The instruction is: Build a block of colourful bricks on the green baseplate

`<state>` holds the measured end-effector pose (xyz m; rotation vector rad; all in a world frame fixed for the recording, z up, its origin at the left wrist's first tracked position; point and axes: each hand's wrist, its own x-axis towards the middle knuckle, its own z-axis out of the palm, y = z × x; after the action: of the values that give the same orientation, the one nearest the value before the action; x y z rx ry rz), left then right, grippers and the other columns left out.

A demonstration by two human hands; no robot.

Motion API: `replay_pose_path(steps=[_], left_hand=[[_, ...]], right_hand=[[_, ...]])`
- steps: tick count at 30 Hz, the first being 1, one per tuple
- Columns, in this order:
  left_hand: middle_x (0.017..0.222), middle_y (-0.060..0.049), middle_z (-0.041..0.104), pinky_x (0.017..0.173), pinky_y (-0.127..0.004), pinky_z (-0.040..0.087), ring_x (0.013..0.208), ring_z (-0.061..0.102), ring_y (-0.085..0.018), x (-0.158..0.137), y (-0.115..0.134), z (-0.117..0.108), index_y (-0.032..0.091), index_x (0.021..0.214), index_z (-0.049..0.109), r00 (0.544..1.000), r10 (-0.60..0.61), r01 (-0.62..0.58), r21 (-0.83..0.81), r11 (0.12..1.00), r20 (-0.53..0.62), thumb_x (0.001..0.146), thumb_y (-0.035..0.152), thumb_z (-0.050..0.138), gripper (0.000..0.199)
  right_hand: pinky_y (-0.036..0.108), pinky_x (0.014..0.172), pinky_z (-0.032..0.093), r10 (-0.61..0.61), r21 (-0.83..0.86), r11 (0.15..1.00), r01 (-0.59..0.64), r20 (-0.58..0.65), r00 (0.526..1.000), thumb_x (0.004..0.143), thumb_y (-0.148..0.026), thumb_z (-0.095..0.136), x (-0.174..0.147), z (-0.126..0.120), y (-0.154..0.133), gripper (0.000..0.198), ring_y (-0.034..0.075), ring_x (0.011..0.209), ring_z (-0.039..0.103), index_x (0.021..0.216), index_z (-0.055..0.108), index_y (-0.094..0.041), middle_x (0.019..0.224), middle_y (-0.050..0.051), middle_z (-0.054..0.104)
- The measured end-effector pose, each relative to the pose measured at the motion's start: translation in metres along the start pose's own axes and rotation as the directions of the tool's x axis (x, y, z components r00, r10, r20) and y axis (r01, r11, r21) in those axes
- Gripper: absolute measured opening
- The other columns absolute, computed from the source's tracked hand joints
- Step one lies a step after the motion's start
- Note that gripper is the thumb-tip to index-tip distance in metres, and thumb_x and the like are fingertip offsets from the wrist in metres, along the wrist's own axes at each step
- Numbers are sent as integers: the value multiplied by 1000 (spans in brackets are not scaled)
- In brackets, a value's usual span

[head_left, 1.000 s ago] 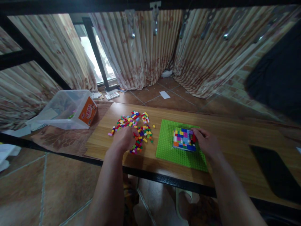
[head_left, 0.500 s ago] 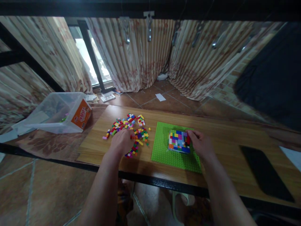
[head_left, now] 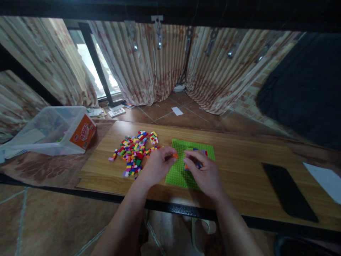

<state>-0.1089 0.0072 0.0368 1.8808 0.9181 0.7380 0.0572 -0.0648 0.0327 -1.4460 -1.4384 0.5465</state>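
Note:
My left hand pinches a small orange brick between thumb and fingertips, over the left edge of the green baseplate. Facing it, my right hand hovers above the built block of coloured bricks, thumb and forefinger a little apart, with nothing seen between them. That hand hides most of the block, which sits on the baseplate. Left of the plate lies a loose pile of small coloured bricks, partly behind my left hand.
The wooden board lies under everything. A dark flat slab and a white paper are at the right. At the left stands a clear plastic bin with an orange label. Curtains hang beyond the table.
My left hand has come from the brick pile rightward to the baseplate, carrying the orange brick. The right hand has shifted left from the block's right side to over it. The view has turned slightly.

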Motion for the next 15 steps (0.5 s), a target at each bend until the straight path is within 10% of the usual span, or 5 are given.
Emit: replay_pose_path(steps=[5,15], left_hand=[[92,-4,70,82,-29,53,88,67,-15,2,4,19,16,97,60,999,34,-26,-229,973,28,82,14,56,15],[96,-3,70,83,-30,56,86,69,-14,0,17,36,20,131,47,998,64,-62,-154,986,3,81,6,56,53]], right_hand=[[33,79,51,18,30,999,-21,82,996,87,-37,60,-1,-1,1,22,18,87,64,104,69,-26,98,3,70],[35,82,51,136,109,982,-152,147,980,83,-36,63,-4,-17,15,19,20,89,66,97,70,-25,97,2,72]])
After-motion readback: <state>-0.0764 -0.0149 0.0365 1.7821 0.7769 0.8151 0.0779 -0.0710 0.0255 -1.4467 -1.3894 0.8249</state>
